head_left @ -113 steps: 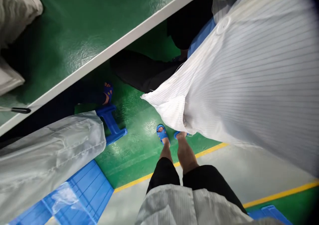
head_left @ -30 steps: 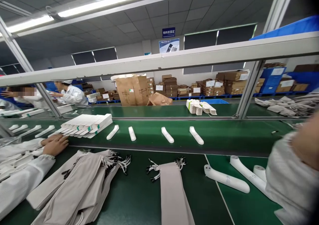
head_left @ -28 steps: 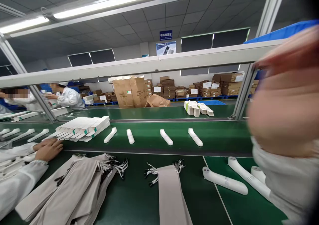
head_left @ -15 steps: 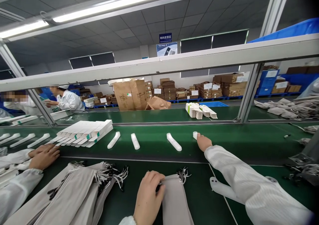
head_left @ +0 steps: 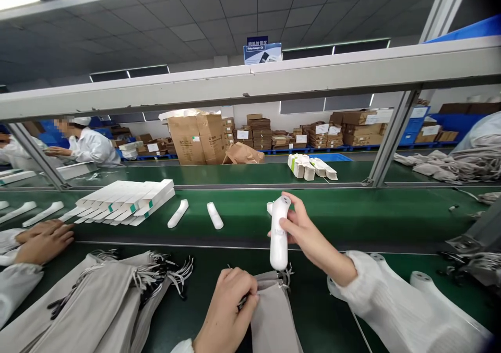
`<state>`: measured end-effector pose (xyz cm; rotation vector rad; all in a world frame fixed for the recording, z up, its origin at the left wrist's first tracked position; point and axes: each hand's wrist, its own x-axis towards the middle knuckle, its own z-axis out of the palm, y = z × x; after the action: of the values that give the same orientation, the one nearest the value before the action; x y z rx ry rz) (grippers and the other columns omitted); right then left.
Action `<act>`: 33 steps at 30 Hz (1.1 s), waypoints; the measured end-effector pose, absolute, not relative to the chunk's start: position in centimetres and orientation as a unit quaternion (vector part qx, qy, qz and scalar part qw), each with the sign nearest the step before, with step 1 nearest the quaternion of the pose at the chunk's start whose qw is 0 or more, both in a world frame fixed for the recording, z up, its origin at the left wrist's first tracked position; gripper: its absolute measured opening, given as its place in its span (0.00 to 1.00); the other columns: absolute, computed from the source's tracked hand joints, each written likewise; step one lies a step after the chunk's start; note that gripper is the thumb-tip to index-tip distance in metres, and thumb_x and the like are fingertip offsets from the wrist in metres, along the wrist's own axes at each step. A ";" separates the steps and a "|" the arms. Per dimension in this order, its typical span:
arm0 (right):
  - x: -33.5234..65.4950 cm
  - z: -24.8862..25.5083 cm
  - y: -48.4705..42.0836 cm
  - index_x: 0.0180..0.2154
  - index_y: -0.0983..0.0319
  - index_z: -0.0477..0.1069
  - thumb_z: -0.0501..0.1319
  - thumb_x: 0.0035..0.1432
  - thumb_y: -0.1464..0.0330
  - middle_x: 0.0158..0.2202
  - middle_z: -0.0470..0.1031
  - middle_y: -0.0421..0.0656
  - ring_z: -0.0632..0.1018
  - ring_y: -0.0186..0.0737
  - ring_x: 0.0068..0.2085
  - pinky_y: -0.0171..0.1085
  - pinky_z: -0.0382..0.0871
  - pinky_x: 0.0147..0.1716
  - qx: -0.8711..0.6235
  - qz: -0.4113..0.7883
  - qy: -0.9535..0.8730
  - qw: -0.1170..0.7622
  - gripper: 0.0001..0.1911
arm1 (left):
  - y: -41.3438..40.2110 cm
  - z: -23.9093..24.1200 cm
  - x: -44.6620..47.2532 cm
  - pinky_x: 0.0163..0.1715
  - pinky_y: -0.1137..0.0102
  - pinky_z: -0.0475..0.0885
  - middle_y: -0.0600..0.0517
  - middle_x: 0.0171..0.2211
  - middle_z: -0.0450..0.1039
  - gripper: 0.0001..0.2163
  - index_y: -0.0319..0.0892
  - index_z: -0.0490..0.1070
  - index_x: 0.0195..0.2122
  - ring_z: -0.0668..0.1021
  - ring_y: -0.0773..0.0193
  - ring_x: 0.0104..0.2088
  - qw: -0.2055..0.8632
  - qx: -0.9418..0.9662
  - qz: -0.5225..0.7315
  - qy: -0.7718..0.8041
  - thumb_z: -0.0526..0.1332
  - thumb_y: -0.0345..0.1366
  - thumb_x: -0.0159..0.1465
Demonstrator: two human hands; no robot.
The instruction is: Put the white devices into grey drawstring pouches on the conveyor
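Note:
My right hand (head_left: 303,233) grips a white handheld device (head_left: 278,233), upright, above the belt edge. My left hand (head_left: 227,311) pinches the top of a beige cloth pouch (head_left: 272,316) where its black-and-white drawstrings sit. The device hangs just above that pouch, apart from it. Behind the held device, a second white device (head_left: 269,207) is mostly hidden by it. Two more white devices (head_left: 178,213) (head_left: 215,215) lie on the green conveyor belt (head_left: 352,212).
A co-worker's hand (head_left: 45,241) rests at the left beside a stack of white boxes (head_left: 125,202) and a pile of beige pouches (head_left: 90,301). Large white moulded pieces (head_left: 430,290) lie at the lower right. A metal-framed shelf (head_left: 250,76) spans above the belt.
My right hand has lifted a white device off the belt and brought it up and toward me, above the pouch. My left hand stays at the pouch top.

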<state>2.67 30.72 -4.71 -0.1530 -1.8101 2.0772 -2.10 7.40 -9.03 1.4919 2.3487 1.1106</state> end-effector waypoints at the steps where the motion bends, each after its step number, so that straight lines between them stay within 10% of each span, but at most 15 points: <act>1: 3.4 -4.6 29.4 0.63 0.43 0.43 0.59 0.62 0.61 0.58 0.62 0.45 0.80 0.37 0.36 0.45 0.78 0.36 -0.036 0.747 -0.634 0.199 0.34 | 7.2 -8.5 -1.9 0.40 0.65 0.61 0.54 0.31 0.65 0.08 0.44 0.60 0.31 0.68 0.62 0.35 0.097 0.484 0.397 0.774 0.52 0.32 0.69; 5: 5.4 -5.0 26.5 0.62 0.43 0.46 0.60 0.65 0.61 0.61 0.58 0.46 0.79 0.37 0.39 0.45 0.77 0.38 0.015 0.738 -0.633 0.234 0.31 | 7.6 -6.7 -1.2 0.36 0.69 0.61 0.54 0.31 0.63 0.09 0.43 0.62 0.29 0.68 0.64 0.34 0.181 0.436 0.518 0.713 0.59 0.36 0.66; 10: 6.2 -4.8 25.9 0.47 0.56 0.73 0.50 0.71 0.57 0.51 0.68 0.46 0.71 0.43 0.53 0.46 0.65 0.56 0.097 0.590 -0.785 0.158 0.17 | 8.8 -5.4 -0.4 0.37 0.71 0.63 0.51 0.39 0.66 0.10 0.43 0.66 0.29 0.70 0.62 0.42 0.106 0.340 0.638 0.683 0.64 0.40 0.63; 16: 8.0 -2.6 27.2 0.37 0.59 0.65 0.59 0.65 0.59 0.21 0.50 0.31 0.53 0.26 0.20 0.29 0.51 0.20 0.046 0.743 -0.667 0.020 0.10 | 7.8 -3.6 -1.8 0.23 0.76 0.58 0.54 0.33 0.64 0.15 0.41 0.66 0.28 0.64 0.72 0.26 0.082 0.225 0.725 0.645 0.70 0.43 0.56; 20: 9.5 0.7 29.9 0.37 0.57 0.58 0.60 0.64 0.63 0.20 0.41 0.28 0.41 0.24 0.18 0.28 0.45 0.17 0.000 0.841 -0.508 0.187 0.10 | 7.7 -4.0 -3.0 0.19 0.76 0.52 0.57 0.31 0.62 0.12 0.46 0.67 0.40 0.56 0.75 0.20 0.097 0.194 0.745 0.631 0.64 0.46 0.61; 26: 6.1 1.8 37.6 0.39 0.57 0.64 0.55 0.66 0.68 0.20 0.58 0.32 0.66 0.32 0.22 0.36 0.67 0.34 -0.051 0.530 -0.632 0.563 0.01 | 9.3 -9.4 -2.8 0.39 0.64 0.69 0.49 0.45 0.69 0.09 0.48 0.71 0.44 0.72 0.61 0.37 0.075 0.381 0.454 0.802 0.56 0.33 0.64; 33: -1.1 -6.9 42.5 0.62 0.67 0.59 0.54 0.62 0.74 0.48 0.76 0.57 0.76 0.52 0.51 0.46 0.66 0.49 -0.237 0.142 -0.944 0.179 0.27 | 9.1 -12.8 -3.4 0.42 0.58 0.67 0.50 0.37 0.70 0.09 0.44 0.67 0.32 0.71 0.57 0.38 0.001 0.442 0.309 0.842 0.50 0.28 0.67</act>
<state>-1.10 42.50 -6.85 -0.6715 -2.6703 0.4012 -3.40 9.13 -12.77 1.3891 2.6428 0.9717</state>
